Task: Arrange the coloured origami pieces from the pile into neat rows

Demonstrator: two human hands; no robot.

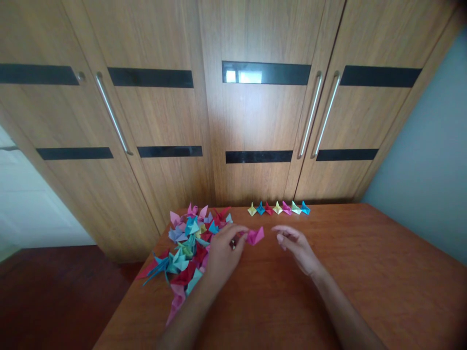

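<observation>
My left hand (226, 245) pinches a magenta folded-paper piece (256, 236) between thumb and fingertips, over the middle of the wooden table. Just right of it, my right hand (295, 243) hangs with thumb and index finger apart, holding nothing. A heap of folded-paper pieces (187, 248) in pink, teal, red, purple and blue lies at the table's left side, partly hidden behind my left hand and forearm. Along the back edge stands a row of several small folded pieces (277, 208) in yellow, blue, red, magenta and pale green.
The wooden table (365, 272) reaches back to a wardrobe (251, 180) with dark strips and long metal handles. On the right is a blue-grey wall (430, 160); at the far left are a white door (29, 194) and dark red floor (73, 287).
</observation>
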